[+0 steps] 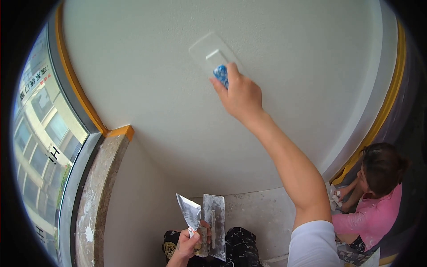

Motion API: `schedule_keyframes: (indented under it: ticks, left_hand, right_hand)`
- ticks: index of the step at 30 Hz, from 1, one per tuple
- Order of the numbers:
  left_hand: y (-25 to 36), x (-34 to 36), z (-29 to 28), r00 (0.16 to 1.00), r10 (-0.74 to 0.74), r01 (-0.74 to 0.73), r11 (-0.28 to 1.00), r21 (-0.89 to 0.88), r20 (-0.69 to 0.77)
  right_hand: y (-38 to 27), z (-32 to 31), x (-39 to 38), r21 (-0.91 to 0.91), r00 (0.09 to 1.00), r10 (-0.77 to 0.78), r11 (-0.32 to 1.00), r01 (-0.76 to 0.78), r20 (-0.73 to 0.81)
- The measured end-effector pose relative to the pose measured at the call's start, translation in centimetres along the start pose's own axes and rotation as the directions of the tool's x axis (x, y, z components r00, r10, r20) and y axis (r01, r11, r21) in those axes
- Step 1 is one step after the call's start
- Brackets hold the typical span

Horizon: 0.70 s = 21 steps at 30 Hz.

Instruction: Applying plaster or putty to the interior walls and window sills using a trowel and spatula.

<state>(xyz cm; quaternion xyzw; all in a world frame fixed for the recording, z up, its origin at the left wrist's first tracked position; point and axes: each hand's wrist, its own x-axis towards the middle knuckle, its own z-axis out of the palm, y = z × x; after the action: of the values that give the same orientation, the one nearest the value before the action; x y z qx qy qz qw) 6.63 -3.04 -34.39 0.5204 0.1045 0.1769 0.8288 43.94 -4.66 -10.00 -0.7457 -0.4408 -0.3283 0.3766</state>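
My right hand is wrapped round the blue patterned handle of a translucent plastic trowel. Its blade lies against or very near the pale wall, at arm's length in the upper middle. Low in the middle, my left hand is closed on a putty knife, whose wide metal blade points up. The same hand also grips a rectangular steel trowel, held upright with its handle side partly hidden by the fingers. Smears of pale plaster mark both metal tools.
To the left are a window and a plaster-spattered stone sill, edged with yellow tape. A co-worker in a pink top crouches at the lower right, hands near the wall's base. The floor is spotted with plaster.
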Motion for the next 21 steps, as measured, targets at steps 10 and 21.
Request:
schedule_keyframes:
  ticks: [10, 21]
  left_hand:
    - [0.6, 2.6, -2.8, 0.997, -0.028, 0.037, 0.994, 0.107, -0.077]
    - [3.8, 6.8, 3.4, 0.854, 0.510, -0.388, 0.492, 0.779, 0.103]
  right_hand:
    - [7.7, -3.6, -11.5, 0.108, 0.969, 0.187, 0.979, -0.171, -0.161]
    - [6.5, -7.9, -26.0, 0.585, 0.330, 0.541, -0.408, -0.701, 0.774]
